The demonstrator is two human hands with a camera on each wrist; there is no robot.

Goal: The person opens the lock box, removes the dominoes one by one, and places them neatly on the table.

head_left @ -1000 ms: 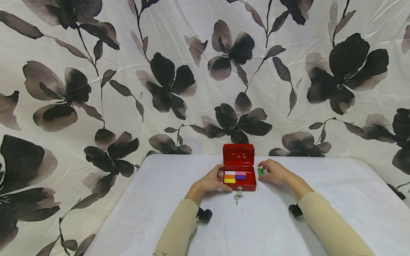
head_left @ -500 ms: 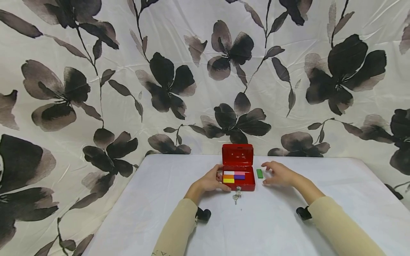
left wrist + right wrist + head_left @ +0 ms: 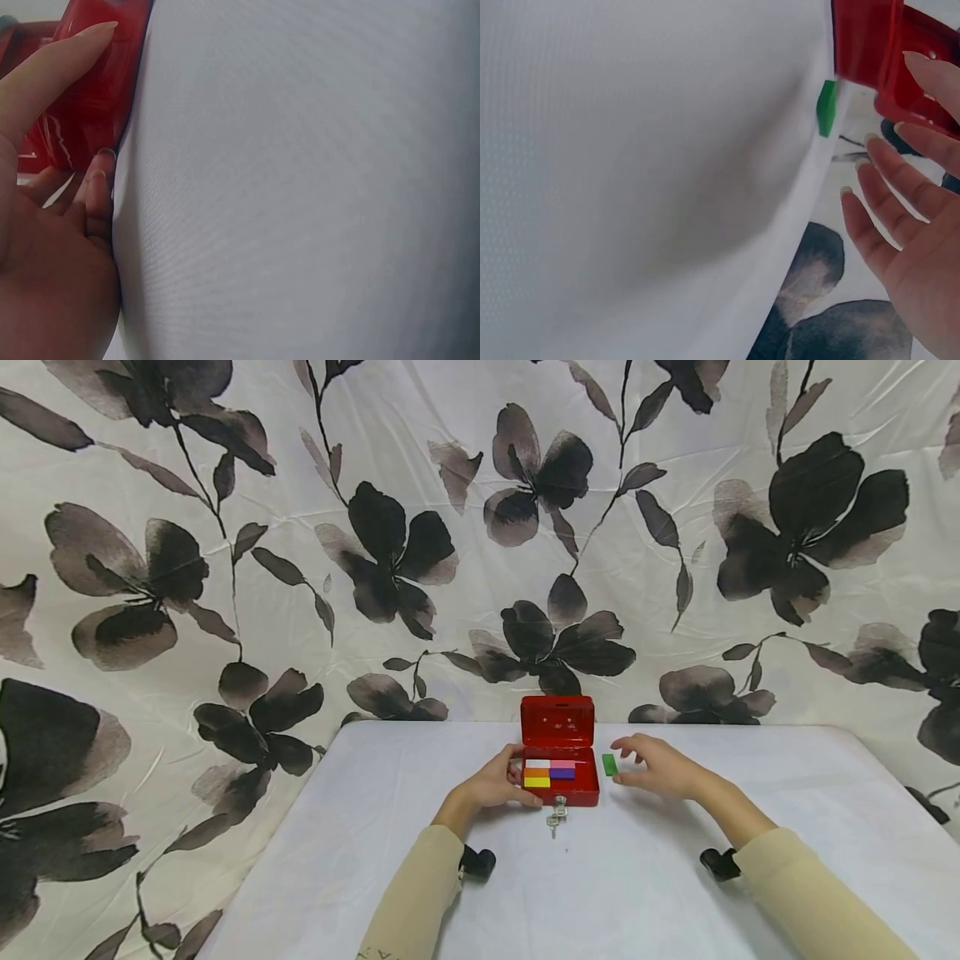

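A red cash box (image 3: 581, 796) stands on the table with its lid (image 3: 557, 721) raised. Inside lie white (image 3: 536, 764), pink (image 3: 562, 764), orange (image 3: 536, 772), purple (image 3: 562, 773) and yellow (image 3: 536, 782) blocks. My left hand (image 3: 491, 782) holds the box at its left side; in the left wrist view the thumb lies over the red wall (image 3: 97, 82) and the fingertips reach its lower edge. Right of the box, a green block (image 3: 609, 765) lies on the table. Beside it hovers my right hand (image 3: 656, 767), fingers spread and holding nothing; the right wrist view shows the green block (image 3: 826, 109) apart from the fingers.
Small keys (image 3: 553, 825) hang from the lock at the front of the box. White cloth covers the table (image 3: 600, 902). Close behind the table, a floral curtain (image 3: 465, 568) hangs. Black wrist cameras (image 3: 477, 862) sit at both sleeves.
One second ago my right hand pinched the green block. It has let go and drawn a little to the right, leaving the block on the table. My left hand stays on the box.
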